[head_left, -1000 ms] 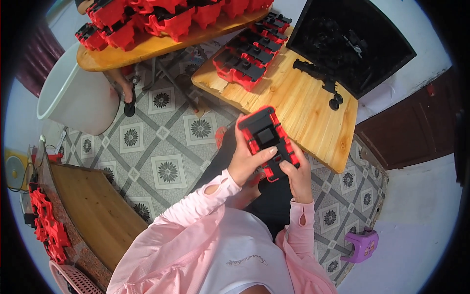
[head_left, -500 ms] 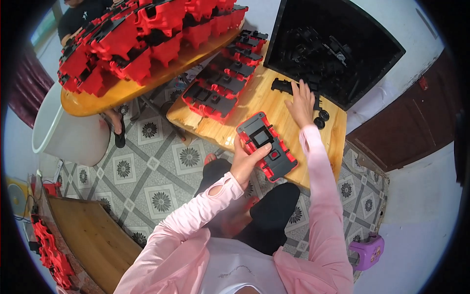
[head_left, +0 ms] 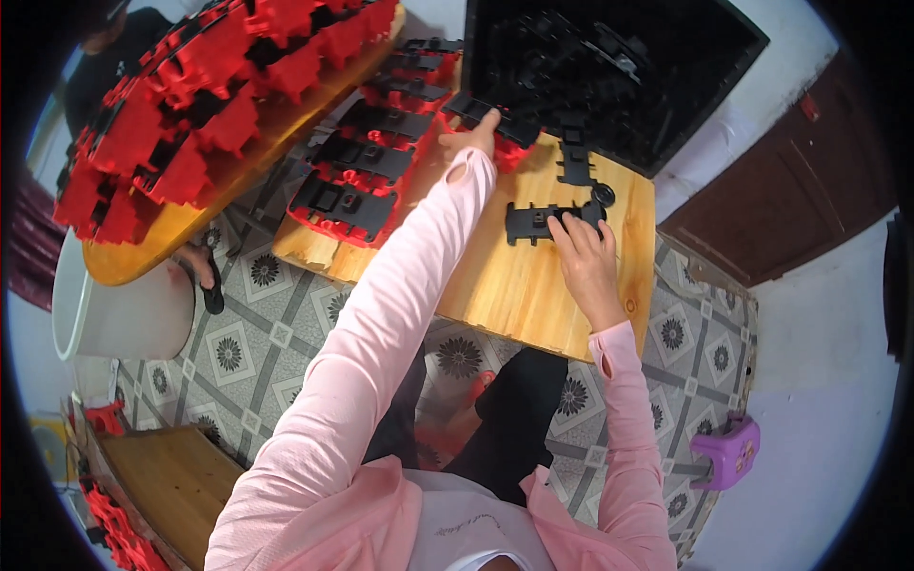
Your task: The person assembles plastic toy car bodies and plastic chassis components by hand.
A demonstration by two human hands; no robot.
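Across the wooden table, my left hand (head_left: 473,141) is closed on a red housing with a black top plate (head_left: 515,130), at the far end beside a row of similar red-and-black housings (head_left: 354,160). The hand partly hides it. My right hand (head_left: 587,268) has its fingers on the right end of a loose black plastic plate (head_left: 529,225), which lies on the tabletop with small raised fittings. Its thumb is hidden. Beyond that hand lie another black plate (head_left: 574,157) and a round black part (head_left: 604,195).
A large black bin (head_left: 609,86) with dark parts inside stands behind the wooden table (head_left: 495,305). At left, a second table (head_left: 129,262) bears stacked red housings, with a white tub (head_left: 124,309) below. A person stands beyond it. A purple stool (head_left: 728,452) sits right.
My left hand has carried the red-and-black housing away from me to the far end of the table. My right hand has drawn a black plate nearer. The view has shifted somewhat.
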